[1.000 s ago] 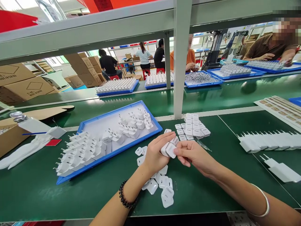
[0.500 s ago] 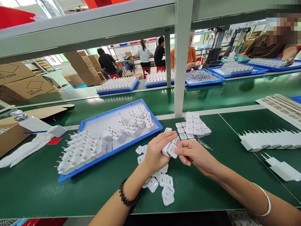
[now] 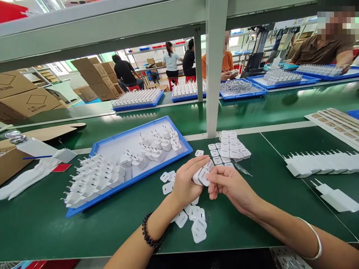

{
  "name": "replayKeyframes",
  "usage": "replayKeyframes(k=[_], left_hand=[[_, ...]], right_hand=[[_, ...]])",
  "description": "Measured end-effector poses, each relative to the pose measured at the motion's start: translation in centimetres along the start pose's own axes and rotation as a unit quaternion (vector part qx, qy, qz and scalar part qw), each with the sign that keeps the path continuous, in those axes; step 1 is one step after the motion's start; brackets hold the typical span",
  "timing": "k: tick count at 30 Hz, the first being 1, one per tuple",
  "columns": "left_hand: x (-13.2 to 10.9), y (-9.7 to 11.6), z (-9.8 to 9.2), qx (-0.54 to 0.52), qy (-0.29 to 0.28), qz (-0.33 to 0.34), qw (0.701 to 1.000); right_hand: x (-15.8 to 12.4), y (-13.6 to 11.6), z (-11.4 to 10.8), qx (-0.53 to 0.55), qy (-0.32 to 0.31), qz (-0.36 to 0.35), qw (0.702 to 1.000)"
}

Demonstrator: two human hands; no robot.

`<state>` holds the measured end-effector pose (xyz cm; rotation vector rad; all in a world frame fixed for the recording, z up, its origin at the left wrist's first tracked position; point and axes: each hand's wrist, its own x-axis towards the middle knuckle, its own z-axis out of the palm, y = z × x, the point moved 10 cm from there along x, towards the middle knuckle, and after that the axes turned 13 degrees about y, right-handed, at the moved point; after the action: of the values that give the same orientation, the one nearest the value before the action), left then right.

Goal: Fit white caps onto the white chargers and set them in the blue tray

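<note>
My left hand point(image 3: 185, 183) is wrapped round white power adapters point(image 3: 198, 177); at least two seem to be in it. With thumb and fingers my right hand point(image 3: 232, 186) pinches the edge of a white end cover point(image 3: 203, 178), which lies against the end of the nearer adapter. Whether this cover is seated or loose I cannot tell. Loose white covers point(image 3: 199, 226) with rounded corners and small slots lie scattered under and in front of my left hand. Past my hands, printed square covers point(image 3: 234, 145) are stacked and laid in rows.
Left of my hands a blue-rimmed tray point(image 3: 129, 186) holds several plug adapters standing pins up. Another row of adapters point(image 3: 316, 164) lies at right. A grey post point(image 3: 214, 74) rises behind the work surface. Across the green belt, co-workers sit near more trays point(image 3: 137, 102).
My right fingers have shifted slightly at the cover, and it sits a little closer against the adapter. The view has moved slightly; the rest looks the same.
</note>
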<state>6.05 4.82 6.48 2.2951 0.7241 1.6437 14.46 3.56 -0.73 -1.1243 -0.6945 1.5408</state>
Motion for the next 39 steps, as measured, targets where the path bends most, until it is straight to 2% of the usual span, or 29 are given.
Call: replayKeyframes(k=[3, 9, 17, 19, 22, 26, 28, 31, 33, 35, 39], left_hand=[[-0.1, -0.2, 0.1, 0.002, 0.001, -0.017, 1.0], [-0.3, -0.3, 0.3, -0.025, -0.002, -0.05, 0.998], [-0.4, -0.8, 0.4, -0.034, 0.0, -0.081, 0.996], [-0.5, -0.9, 0.4, -0.039, 0.0, -0.087, 0.995], [-0.5, -1.1, 0.5, -0.053, 0.0, -0.106, 0.993], [-0.8, -1.9, 1.3, -0.115, -0.024, -0.187, 0.975], [-1.1, -2.0, 2.0, -0.16, -0.045, -0.226, 0.96], [-1.2, -1.9, 2.4, -0.2, -0.056, -0.249, 0.946], [-1.2, -1.8, 2.3, -0.208, -0.057, -0.25, 0.944], [-1.2, -1.8, 2.4, -0.211, -0.063, -0.249, 0.943], [-1.4, -1.6, 2.7, -0.204, -0.079, -0.244, 0.945]], right_hand=[[0.0, -0.2, -0.2, -0.017, 0.01, -0.012, 1.0], [-0.1, -1.3, -0.3, -0.095, 0.011, -0.079, 0.992], [-0.1, -1.3, -0.4, -0.143, 0.015, -0.094, 0.985], [-0.1, -1.5, -0.7, -0.167, 0.035, -0.108, 0.979], [-0.1, -2.6, -1.7, -0.202, 0.097, -0.167, 0.96], [-0.6, -4.2, -2.9, -0.202, 0.176, -0.259, 0.928], [-0.5, -4.0, -2.7, -0.164, 0.157, -0.256, 0.94], [-0.2, -2.5, -0.9, -0.113, 0.051, -0.182, 0.975], [-0.5, -2.0, 0.0, -0.101, 0.01, -0.154, 0.983], [-0.7, -2.0, 0.2, -0.094, 0.008, -0.151, 0.984], [-0.9, -1.9, -0.2, -0.078, 0.045, -0.143, 0.986]])
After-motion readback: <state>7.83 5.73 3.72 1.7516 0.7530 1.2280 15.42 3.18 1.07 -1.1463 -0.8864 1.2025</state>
